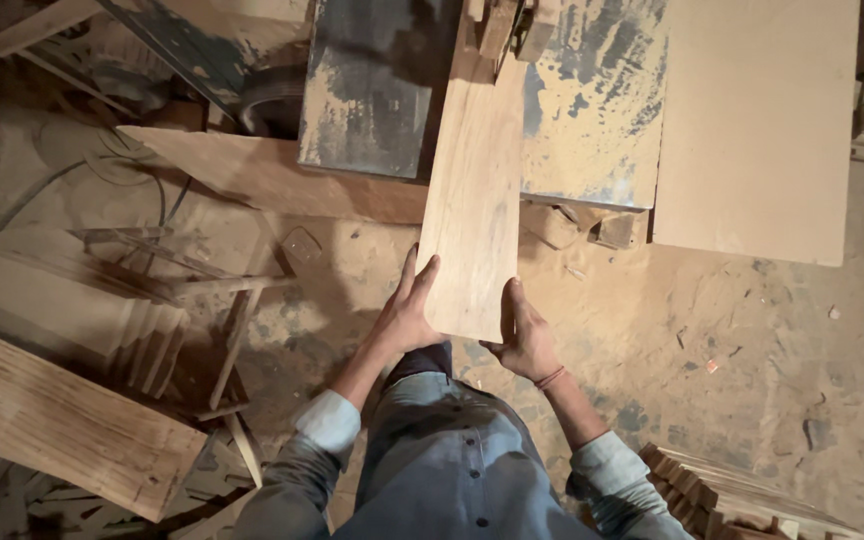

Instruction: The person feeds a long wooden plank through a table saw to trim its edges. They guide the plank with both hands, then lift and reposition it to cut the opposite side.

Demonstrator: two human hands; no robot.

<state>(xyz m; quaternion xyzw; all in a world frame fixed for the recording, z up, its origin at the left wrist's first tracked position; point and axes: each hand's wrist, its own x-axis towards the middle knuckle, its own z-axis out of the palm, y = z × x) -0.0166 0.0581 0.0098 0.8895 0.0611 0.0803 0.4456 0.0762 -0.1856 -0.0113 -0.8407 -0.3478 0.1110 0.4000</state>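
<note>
A long pale wooden plank (474,190) lies lengthwise on a worn metal machine table (372,90), its near end sticking out over the dusty floor. My left hand (407,310) grips the plank's near left edge. My right hand (524,340) holds the near right corner, with a red thread on the wrist. The far end of the plank reaches wooden parts (502,25) at the top of the table.
A large flat board (757,130) lies to the right of the machine. Planks and offcuts (62,420) are piled at the left, and a stack of wood strips (722,495) sits at the lower right. Sawdust covers the floor (732,340).
</note>
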